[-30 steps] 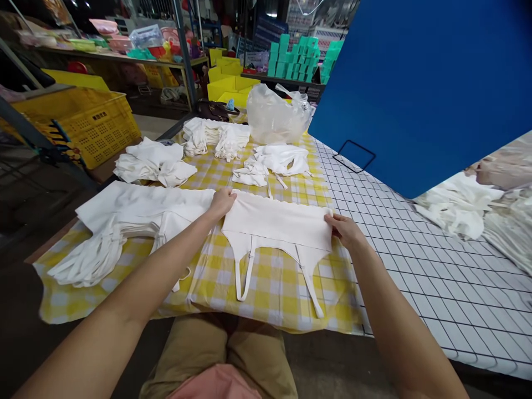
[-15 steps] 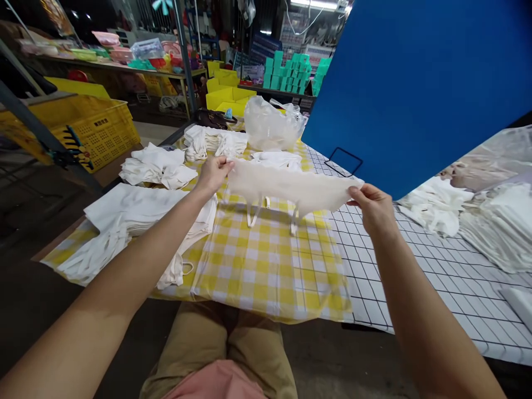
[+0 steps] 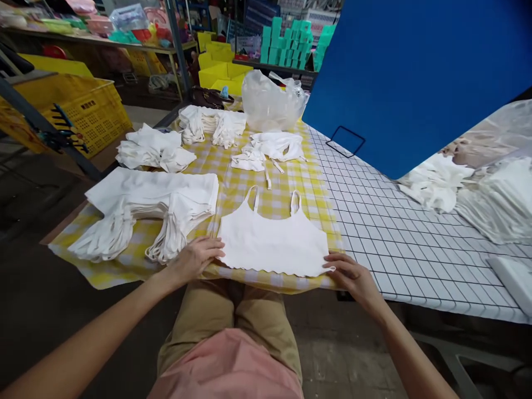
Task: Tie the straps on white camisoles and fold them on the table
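A white strappy crop top (image 3: pixel 272 241) lies flat on the yellow checked tablecloth (image 3: pixel 249 183), straps pointing away from me, scalloped hem at the table's near edge. My left hand (image 3: pixel 195 259) pinches the hem's left corner. My right hand (image 3: pixel 353 277) grips the hem's right corner. Just left of the top sits a stack of folded white tops (image 3: pixel 149 213).
More white garment piles (image 3: pixel 152 152) (image 3: pixel 214 126) (image 3: pixel 270 152) and a clear plastic bag (image 3: pixel 270 102) lie farther back. A grid-patterned white surface (image 3: pixel 399 233) extends right, under a blue board (image 3: pixel 415 72). Yellow crates (image 3: pixel 83 116) stand at left. More white fabric (image 3: pixel 477 194) lies at far right.
The top was lifted off the cloth, turned over in the air, and laid down again with its straps away from me. Both hands came back to the near edge.
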{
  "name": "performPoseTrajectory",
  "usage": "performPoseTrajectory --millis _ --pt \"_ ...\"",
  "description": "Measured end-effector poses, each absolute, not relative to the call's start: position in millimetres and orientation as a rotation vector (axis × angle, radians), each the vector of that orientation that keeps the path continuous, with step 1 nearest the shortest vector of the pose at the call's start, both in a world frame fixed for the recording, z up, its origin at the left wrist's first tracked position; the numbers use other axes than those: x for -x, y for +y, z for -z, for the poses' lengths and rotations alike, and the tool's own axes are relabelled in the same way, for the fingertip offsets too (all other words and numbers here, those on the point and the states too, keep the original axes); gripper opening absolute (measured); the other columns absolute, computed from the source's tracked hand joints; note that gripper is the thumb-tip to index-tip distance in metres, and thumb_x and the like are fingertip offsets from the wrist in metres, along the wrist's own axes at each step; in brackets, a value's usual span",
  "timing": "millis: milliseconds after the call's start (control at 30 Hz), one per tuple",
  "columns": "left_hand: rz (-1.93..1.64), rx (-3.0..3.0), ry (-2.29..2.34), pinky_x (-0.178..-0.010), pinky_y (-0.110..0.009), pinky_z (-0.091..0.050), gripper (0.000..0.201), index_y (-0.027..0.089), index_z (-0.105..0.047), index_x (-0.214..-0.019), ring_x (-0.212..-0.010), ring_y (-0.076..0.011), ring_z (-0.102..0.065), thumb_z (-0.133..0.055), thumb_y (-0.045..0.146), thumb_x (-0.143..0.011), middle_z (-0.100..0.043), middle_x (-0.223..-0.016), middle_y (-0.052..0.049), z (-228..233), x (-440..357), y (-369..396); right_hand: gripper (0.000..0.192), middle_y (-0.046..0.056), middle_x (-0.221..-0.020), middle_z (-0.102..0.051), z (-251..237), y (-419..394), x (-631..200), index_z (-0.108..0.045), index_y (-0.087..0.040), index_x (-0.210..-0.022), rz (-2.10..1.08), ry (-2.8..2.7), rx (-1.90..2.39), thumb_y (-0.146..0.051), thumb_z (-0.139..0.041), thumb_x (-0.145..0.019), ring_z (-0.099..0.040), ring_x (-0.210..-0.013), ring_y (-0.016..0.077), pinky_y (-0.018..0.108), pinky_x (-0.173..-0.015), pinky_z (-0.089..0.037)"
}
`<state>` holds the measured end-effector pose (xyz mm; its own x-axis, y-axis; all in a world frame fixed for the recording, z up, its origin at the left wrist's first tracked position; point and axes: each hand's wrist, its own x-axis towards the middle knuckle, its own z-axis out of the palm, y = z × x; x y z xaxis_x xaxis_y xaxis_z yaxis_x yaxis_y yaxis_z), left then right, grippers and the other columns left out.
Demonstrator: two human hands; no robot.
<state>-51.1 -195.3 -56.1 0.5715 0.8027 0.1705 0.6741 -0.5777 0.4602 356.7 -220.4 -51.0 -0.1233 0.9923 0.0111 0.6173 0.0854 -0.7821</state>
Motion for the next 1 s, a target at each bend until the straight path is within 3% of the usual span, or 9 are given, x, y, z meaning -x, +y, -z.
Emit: performPoseTrajectory --millis 633,833,900,1000 --pt "-0.754 -2.468 1.259 -0.091 -0.034 -0.046 0.024 0.016 -0.060 -0.087 -0.105 -0.0183 -0.057 -0.037 0.015 -0.086 -0.064 -0.109 -0.009 65.7 48.2 -215.4 0.026 0.009 -0.108 -0.064 60.1 -232.8 -364.0 -0.067 -0.025 -0.076 -0.782 -1.874 1.578 -0.048 -0.055 -0.076 -0.053 -0.111 0.0284 0.039 -0.084 -0.049" --pt "-0.853 -2.057 1.396 -0.075 -0.025 -0.047 0.019 0.019 -0.058 -0.086 -0.084 -0.0163 -0.061 -0.041 0.027 -0.085 -0.066 -0.087 -0.002 5.1 42.1 -186.0 0.025 0.007 -0.097 -0.066 -3.9 -196.9 -358.8 -0.066 -0.023 -0.078 -0.740 -1.644 1.535 -0.047 -0.062 -0.071 -0.055 -0.102 0.0260 0.041 -0.090 -0.043" --pt "-0.985 -1.948 1.429 -0.064 -0.022 -0.044 0.018 0.018 -0.054 -0.078 -0.069 -0.0134 -0.058 -0.044 0.031 -0.083 -0.061 -0.070 0.001 -22.9 39.3 -167.0 0.028 0.005 -0.088 -0.065 -37.1 -177.4 -353.7 -0.065 -0.022 -0.077 -0.748 -1.496 1.525 -0.047 -0.067 -0.066 -0.057 -0.092 0.0231 0.037 -0.082 -0.045" --pt "-1.249 -1.773 1.267 -0.057 -0.019 -0.040 0.020 0.017 -0.049 -0.075 -0.060 -0.0102 -0.052 -0.048 0.035 -0.079 -0.054 -0.064 0.003 -58.1 35.4 -141.7 0.033 0.000 -0.069 -0.059 -80.5 -153.6 -342.6 -0.061 -0.019 -0.068 -0.754 -1.318 1.418 -0.049 -0.072 -0.059 -0.053 -0.071 0.0151 0.029 -0.068 -0.046"
